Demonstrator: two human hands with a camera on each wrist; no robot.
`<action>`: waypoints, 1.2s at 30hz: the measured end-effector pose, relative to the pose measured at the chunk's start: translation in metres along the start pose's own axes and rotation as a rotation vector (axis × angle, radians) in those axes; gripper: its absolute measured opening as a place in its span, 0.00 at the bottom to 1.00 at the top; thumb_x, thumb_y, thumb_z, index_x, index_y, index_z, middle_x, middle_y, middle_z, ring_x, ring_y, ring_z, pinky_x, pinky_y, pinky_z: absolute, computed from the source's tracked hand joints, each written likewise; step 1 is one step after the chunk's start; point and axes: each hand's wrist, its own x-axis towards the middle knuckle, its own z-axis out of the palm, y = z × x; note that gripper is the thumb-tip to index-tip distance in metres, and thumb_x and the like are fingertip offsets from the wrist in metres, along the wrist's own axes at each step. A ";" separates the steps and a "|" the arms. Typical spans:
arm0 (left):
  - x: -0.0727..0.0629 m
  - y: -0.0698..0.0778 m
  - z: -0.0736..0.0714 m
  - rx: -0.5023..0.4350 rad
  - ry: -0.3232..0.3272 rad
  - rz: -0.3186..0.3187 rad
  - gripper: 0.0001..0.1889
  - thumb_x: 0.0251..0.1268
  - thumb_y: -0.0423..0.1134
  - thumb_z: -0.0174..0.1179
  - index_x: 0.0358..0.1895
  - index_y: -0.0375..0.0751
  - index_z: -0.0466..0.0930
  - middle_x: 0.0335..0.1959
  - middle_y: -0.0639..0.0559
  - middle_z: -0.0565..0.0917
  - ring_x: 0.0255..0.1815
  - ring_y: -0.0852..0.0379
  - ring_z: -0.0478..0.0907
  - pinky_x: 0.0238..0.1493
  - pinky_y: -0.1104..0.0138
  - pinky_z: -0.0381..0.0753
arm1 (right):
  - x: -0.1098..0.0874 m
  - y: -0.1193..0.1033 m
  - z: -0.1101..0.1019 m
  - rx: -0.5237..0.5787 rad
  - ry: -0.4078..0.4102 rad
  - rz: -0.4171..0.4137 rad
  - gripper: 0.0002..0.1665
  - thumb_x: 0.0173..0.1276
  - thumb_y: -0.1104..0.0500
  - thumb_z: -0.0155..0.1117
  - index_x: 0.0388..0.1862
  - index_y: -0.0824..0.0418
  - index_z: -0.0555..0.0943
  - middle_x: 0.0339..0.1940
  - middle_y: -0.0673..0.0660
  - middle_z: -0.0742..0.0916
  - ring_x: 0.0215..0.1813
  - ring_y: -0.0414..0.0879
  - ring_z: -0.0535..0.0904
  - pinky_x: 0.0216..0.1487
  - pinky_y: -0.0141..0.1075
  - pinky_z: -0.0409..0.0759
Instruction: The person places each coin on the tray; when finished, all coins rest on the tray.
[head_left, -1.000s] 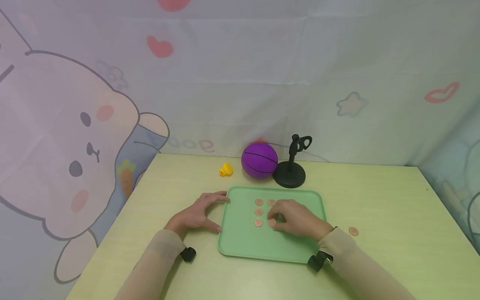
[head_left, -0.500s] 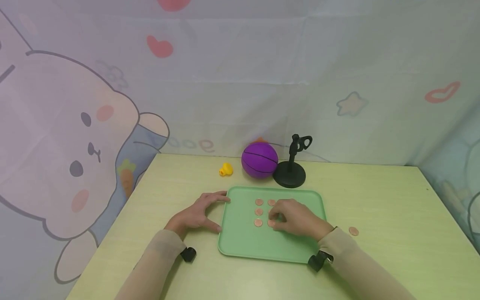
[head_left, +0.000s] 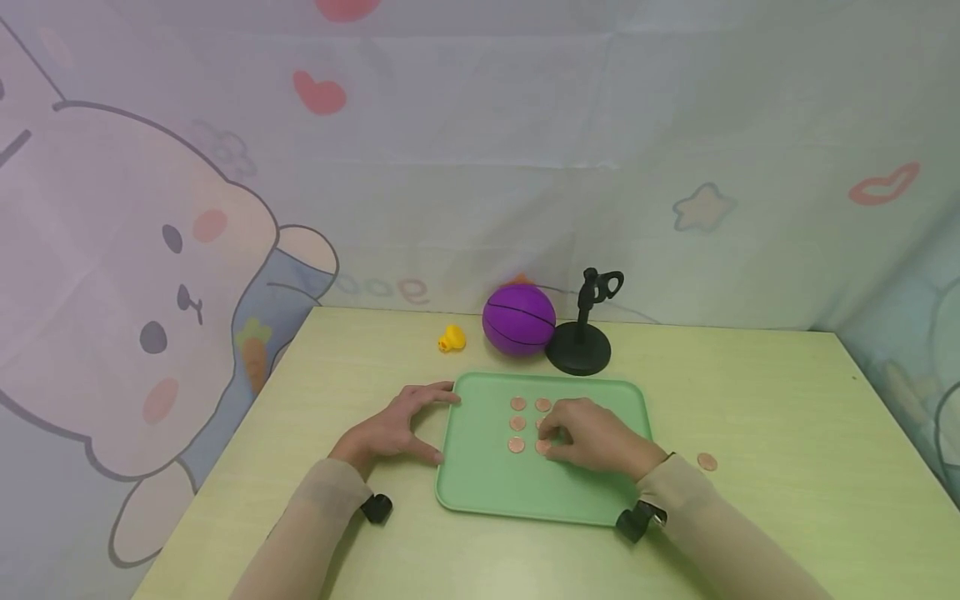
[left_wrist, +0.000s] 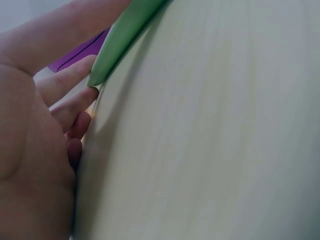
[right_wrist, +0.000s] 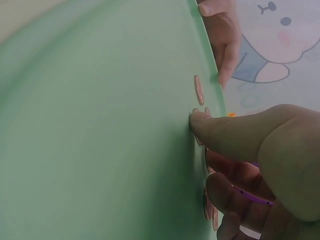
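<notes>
A light green tray (head_left: 487, 483) lies on the table, bearing copper coins in two columns. My left hand (head_left: 382, 429) rests at its left side, fingers and thumb spread and fairly straight, touching the rim. Over the right column, my right hand (head_left: 592, 437) has curled fingers. It holds the lowest coin (head_left: 543, 447) of that column between thumb and index finger, flat on the tray. In the right wrist view, the thumb (right_wrist: 230, 132) covers part of this coin. The middle coin (head_left: 539, 423) is partly hidden by my fingers. A left-column coin (head_left: 517, 445) lies beside them.
One more coin (head_left: 707, 462) lies on the table right of the tray. Behind the tray stand a yellow rubber duck (head_left: 452, 338), a purple ball (head_left: 519, 320) and a black stand (head_left: 578, 348). A printed cloth (head_left: 480, 150) hangs beyond the table.
The lowest right-column coin and the right fingertips have shifted very slightly on the tray. My left hand, the tray and the other coins have stayed in place.
</notes>
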 end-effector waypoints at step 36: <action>0.002 -0.001 0.000 0.012 0.002 0.014 0.45 0.44 0.42 0.85 0.71 0.56 0.76 0.85 0.53 0.59 0.80 0.43 0.50 0.79 0.36 0.46 | -0.097 0.076 -0.068 0.091 0.113 0.208 0.11 0.67 0.60 0.77 0.47 0.59 0.89 0.38 0.45 0.85 0.38 0.36 0.80 0.39 0.35 0.82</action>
